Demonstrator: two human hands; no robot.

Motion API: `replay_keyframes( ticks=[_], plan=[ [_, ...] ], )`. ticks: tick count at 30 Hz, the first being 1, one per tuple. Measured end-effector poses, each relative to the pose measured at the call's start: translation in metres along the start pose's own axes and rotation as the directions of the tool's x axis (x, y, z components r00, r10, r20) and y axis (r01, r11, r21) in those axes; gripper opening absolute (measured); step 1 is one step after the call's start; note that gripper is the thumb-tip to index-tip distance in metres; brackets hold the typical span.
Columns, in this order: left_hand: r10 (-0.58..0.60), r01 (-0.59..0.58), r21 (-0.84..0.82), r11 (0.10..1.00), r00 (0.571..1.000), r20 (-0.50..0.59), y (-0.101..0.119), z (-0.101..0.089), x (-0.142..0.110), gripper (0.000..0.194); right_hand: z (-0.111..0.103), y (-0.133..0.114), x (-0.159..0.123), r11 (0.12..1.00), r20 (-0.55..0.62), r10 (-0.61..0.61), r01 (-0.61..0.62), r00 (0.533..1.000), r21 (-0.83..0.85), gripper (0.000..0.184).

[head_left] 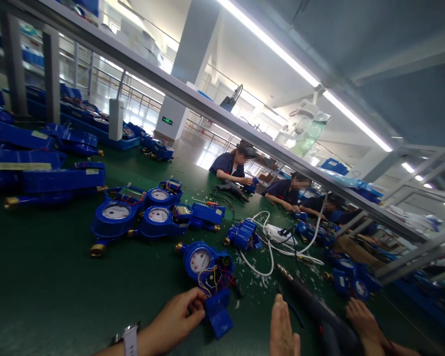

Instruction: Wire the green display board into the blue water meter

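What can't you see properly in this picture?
In the head view:
- The numbers on the dial of the nearest blue water meter: too small to read.
- The end of the black tool: cut off by the bottom edge.
- The wristwatch: its face is mostly cut off by the bottom edge.
- What the far co-worker's hands hold: too small to tell.

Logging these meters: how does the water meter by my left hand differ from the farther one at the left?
The water meter by your left hand is touched by it, while the farther water meter lies untouched on the green bench. The nearer one's coloured wires spill loosely below its dial; the farther one's sit above it. Both have blue bodies and round white dials.
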State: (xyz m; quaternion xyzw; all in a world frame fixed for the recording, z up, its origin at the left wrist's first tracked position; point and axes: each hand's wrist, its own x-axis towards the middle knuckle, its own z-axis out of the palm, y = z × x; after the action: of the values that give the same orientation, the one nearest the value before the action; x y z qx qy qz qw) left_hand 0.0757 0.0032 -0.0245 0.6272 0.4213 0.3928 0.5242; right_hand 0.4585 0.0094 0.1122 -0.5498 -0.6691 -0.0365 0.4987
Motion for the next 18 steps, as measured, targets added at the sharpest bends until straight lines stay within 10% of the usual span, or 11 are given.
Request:
replay_keyframes(
  ticks=[18],
  plan=[
    [0.012, -0.012, 0.002, 1.0, 1.0, 0.01, -0.001, -0.001, 0.0, 0.025, 0.023, -0.042, -0.026, 1.0, -0.028, 0.011, -0.01, 1.0, 0.022, 0.067]
  ],
)
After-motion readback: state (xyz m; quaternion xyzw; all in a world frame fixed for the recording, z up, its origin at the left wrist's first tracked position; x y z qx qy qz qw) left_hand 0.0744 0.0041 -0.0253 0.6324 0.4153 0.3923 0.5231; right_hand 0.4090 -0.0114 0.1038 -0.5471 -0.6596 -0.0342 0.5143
